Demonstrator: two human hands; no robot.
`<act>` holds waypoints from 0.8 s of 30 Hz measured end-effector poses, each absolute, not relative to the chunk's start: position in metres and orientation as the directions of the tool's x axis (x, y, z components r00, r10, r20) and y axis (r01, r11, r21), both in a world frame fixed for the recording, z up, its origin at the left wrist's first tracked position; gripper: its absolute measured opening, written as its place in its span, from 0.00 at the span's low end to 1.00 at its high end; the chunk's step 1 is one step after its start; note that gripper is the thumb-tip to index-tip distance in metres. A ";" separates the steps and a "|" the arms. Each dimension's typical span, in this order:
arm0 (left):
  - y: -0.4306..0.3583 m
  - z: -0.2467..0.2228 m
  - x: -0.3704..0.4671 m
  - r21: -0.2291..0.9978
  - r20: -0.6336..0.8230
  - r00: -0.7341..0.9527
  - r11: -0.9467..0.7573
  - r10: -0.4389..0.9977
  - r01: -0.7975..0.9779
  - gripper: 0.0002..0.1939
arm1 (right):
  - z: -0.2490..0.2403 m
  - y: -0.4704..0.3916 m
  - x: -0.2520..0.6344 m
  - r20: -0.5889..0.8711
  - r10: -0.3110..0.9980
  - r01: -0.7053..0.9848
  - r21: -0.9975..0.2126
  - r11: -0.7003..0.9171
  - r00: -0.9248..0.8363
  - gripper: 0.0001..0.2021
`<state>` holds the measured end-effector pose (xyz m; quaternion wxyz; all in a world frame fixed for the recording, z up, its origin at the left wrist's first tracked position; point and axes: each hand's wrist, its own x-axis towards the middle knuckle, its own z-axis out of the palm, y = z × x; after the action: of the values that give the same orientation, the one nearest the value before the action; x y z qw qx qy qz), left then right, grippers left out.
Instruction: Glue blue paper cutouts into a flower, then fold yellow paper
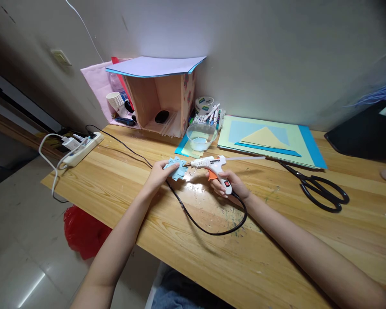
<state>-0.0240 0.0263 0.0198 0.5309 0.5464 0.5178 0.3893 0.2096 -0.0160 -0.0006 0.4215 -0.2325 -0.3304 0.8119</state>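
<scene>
My left hand [161, 171] pinches a light-blue paper piece [179, 172] with jagged, layered edges, thumb on top, a little above the table. In my right hand [230, 183] is a white hot glue gun [203, 162] with an orange trigger and a red switch. Its nozzle tip points left and meets or nearly meets the edge of the blue paper; I cannot tell if they touch. A clear glue stick [245, 158] sticks out of the gun's back. The black cord [209, 232] loops from the handle under my left hand.
A clear plastic bowl [202, 136] stands behind the glue gun. Black scissors [323, 189] and stacked coloured paper [312, 141] lie to the right. At the back is a cardboard box [188, 101]. A power strip [83, 150] sits on the left edge, a red bag [85, 234] below.
</scene>
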 end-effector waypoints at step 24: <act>0.026 0.019 -0.024 0.978 -0.097 0.155 0.066 0.983 0.196 0.21 | -0.001 -0.016 0.209 -0.091 0.828 -0.517 -0.742 -0.427 -0.554 0.13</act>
<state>-0.0243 0.0257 0.0186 0.5095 0.5639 0.5227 0.3862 0.2095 -0.0163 -0.0009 0.4132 -0.2286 -0.3399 0.8133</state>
